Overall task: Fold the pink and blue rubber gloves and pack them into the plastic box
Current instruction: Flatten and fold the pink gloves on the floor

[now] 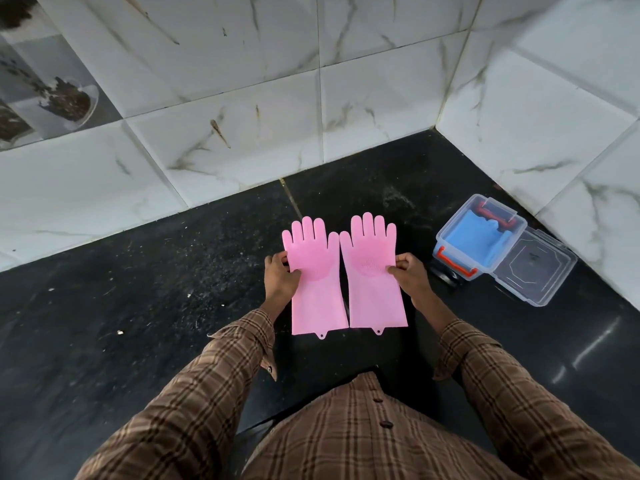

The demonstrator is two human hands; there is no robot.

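Blue gloves (481, 233) already lie folded inside the open plastic box (460, 268) at right; its lid (533, 268) rests beside it. Two pink gloves (346, 271) lie flat and unfolded, side by side on the tabletop (138, 306). The left hand (280, 277) pinches the left glove's outer edge; the right hand (408, 271) pinches the right glove's. Remaining, by my estimate: fold the pink pair and pack it.

The left hand (278, 277) covers part of the outer edge of the left pink glove (317, 282), and whether its fingertips curl under that edge cannot be seen. In the plastic box (479, 237) the blue gloves (479, 239) show only a top surface, so how many lie there stays unclear. Something dark (446, 277) pokes out beneath the box, mostly hidden, and the patterned tiles (45, 95) are cut off at the left edge.
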